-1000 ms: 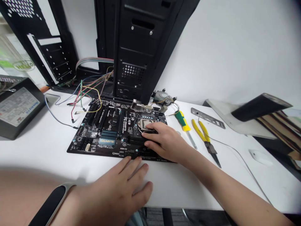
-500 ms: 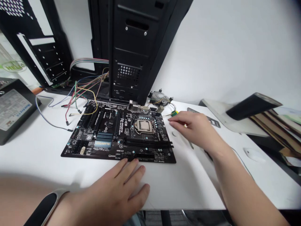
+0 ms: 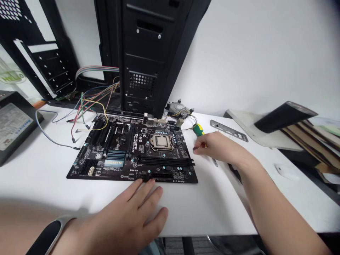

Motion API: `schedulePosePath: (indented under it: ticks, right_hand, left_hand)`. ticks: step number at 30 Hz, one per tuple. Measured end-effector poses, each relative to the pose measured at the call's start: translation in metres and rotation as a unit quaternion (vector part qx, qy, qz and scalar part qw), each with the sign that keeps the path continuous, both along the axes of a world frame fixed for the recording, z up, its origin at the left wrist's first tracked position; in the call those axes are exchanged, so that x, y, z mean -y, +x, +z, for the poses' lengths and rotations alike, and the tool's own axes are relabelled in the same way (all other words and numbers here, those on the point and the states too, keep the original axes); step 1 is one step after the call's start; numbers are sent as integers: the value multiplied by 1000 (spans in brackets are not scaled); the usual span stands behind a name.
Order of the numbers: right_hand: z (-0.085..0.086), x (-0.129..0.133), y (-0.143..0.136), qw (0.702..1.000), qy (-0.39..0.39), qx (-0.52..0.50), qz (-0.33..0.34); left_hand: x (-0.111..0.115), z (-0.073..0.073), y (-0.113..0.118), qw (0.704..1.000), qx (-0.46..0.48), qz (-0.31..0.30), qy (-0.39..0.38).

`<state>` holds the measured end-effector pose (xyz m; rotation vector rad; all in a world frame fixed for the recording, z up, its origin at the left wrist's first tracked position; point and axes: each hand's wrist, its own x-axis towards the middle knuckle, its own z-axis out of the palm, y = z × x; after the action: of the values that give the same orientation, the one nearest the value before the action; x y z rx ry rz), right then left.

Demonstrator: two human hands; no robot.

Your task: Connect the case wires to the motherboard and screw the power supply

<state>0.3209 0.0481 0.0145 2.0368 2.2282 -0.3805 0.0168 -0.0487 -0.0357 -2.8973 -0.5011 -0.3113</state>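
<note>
My left hand (image 3: 132,216) lies flat with fingers spread at the front edge of the black Gigabyte motherboard (image 3: 164,170), fingertips against that edge. On the board, a processor (image 3: 160,142) sits in its socket. To the right of the board, my right hand (image 3: 212,147) is closed in a pinch low over the table. A small dark edge shows at its fingertips, apparently a coin cell battery (image 3: 195,149), mostly hidden by the fingers. Behind that hand lies a green and yellow screwdriver (image 3: 198,130), partly covered.
A black computer case (image 3: 148,60) stands behind the board, with loose coloured wires (image 3: 90,106) at its left. A fan cooler (image 3: 178,109) lies at the back. At left stands a power supply (image 3: 16,124); at right, a metal I/O plate (image 3: 228,130) and a white mouse (image 3: 287,172).
My right hand has moved down and slightly toward me, from near the screwdriver onto the small round disc, uncovering the screwdriver handle. My left hand stays at the board's edge. The view shifts slightly.
</note>
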Motion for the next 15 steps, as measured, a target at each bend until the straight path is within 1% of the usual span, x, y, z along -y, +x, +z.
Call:
schedulePosePath:
  ticks: [3, 5, 8, 10, 12, 15]
  right_hand:
    - [2, 0, -1, 1000, 8, -2, 7]
    - [2, 1, -1, 1000, 3, -22, 10]
    - [0, 1, -1, 994, 3, -105, 9]
    - [-3, 1, -2, 983, 23, -184, -14]
    - [-5, 0, -3, 966, 54, -247, -52]
    - [-7, 0, -6, 947, 97, -295, -82]
  left_hand:
    - [1, 0, -1, 1000, 1, 1, -3]
    - [2, 0, -2, 1000, 0, 2, -4]
    - [2, 0, -3, 1000, 0, -2, -4]
    - [1, 2, -3, 1000, 4, -8, -4]
    - [0, 3, -3, 1000, 3, -14, -4]
    - [-1, 3, -3, 1000, 0, -17, 2]
